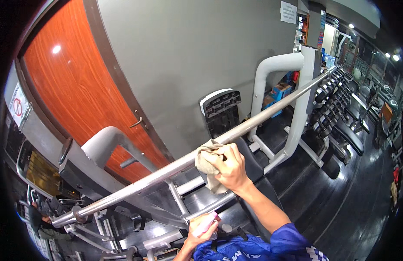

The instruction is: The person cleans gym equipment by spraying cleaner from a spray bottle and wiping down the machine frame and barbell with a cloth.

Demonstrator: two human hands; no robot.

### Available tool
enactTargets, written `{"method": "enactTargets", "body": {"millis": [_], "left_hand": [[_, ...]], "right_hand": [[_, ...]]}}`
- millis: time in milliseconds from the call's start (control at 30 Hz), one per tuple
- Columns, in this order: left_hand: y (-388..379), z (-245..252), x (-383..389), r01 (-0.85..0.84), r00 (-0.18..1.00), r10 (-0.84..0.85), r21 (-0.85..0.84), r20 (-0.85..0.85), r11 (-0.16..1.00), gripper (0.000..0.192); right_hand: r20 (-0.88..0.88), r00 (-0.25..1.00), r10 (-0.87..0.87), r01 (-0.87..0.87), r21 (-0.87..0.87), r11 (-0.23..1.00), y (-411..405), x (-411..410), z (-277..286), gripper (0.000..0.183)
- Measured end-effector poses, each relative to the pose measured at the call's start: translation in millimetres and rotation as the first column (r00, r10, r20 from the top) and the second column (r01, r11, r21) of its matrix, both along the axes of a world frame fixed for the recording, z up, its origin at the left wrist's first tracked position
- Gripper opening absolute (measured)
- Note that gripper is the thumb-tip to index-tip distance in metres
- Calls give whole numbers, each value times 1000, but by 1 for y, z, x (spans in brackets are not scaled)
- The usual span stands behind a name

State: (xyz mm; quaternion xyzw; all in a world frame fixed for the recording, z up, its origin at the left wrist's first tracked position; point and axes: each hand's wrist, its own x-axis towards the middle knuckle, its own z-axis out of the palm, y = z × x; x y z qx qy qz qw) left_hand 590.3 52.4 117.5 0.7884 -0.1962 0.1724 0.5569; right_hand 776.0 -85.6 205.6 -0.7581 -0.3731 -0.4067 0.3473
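Note:
A long metal barbell bar (175, 169) runs slantwise across the view, over a gym bench with black pads (248, 160). My right hand (232, 166) presses a beige cloth (206, 164) around the bar near its middle. Low in the view, close to my blue shirt, my left hand (203, 228) grips a spray bottle with a pink and white head (206, 224); its body is mostly hidden. A collar (78, 213) sits near the bar's left end.
Grey rack uprights (301, 98) stand at both sides. A wooden door (74, 84) and a grey wall (195, 49) lie beyond. Dumbbells on a rack (332, 104) are at the right; another person (41, 217) is partly visible at far left.

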Motion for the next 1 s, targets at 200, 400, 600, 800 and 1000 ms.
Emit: {"method": "enactTargets", "body": {"millis": [200,400,600,800,1000], "left_hand": [[-1,-7,-6,-77,995,81,-78,56,994,31],[3,-9,-21,-69,997,70,-39,31,997,33],[8,-18,-34,-99,995,101,-60,26,993,34],[6,-3,-39,-61,998,60,-74,-12,995,27],[12,7,-52,-40,999,40,-66,0,997,24]], "right_hand": [[63,977,-204,200,63,978,-56,58,11,6],[-134,792,-595,604,32,796,-146,131,42,47],[-110,816,-567,578,136,805,-113,109,19,43],[-185,983,23,-10,68,998,7,-10,20,46],[-298,817,494,-415,292,862,41,-50,35,38]]}}
